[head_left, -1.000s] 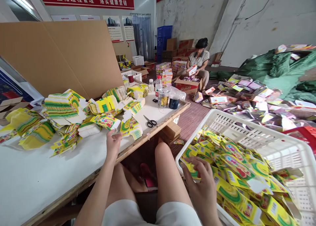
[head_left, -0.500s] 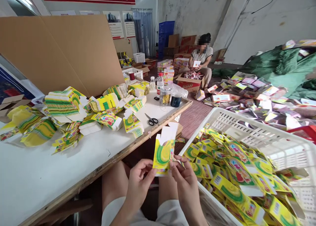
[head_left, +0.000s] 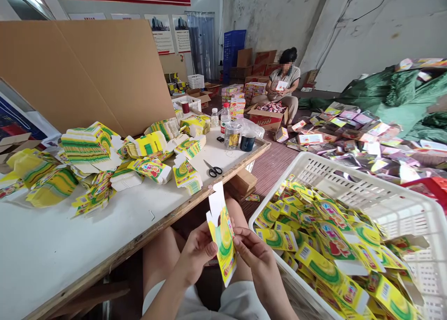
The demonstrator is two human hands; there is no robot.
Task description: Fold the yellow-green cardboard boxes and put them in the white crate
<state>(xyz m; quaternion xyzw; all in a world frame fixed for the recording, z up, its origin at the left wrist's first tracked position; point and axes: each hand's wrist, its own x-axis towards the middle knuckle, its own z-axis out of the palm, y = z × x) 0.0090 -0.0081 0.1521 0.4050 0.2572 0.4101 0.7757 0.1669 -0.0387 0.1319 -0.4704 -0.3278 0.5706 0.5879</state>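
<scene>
A yellow and green printed carton (head_left: 223, 243) is held tilted over my lap, its white top flap sticking up. My left hand (head_left: 198, 250) grips its left side, thumb on the printed face and the other fingers partly hidden behind. On the right edge, my right hand (head_left: 253, 250) pinches the carton between thumb and fingers. Close to my right hand stands a white plastic basket (head_left: 349, 171) filled with many similar yellow cartons (head_left: 331, 273). Stacks of flattened cartons (head_left: 87, 143) lie on the white table (head_left: 104, 245) to the left.
Scissors (head_left: 213, 168), a dark mug (head_left: 247, 142), a clear jar (head_left: 232, 136) and a bottle (head_left: 225, 116) stand or lie near the table's wooden edge. A co-worker (head_left: 284, 80) sits behind an open cardboard box (head_left: 267, 119). Loose boxes (head_left: 349, 129) are heaped on the floor at right.
The carton has turned so its face is seen more edge-on, and its bottom has dropped lower. Both hands still hold it, the left from its side.
</scene>
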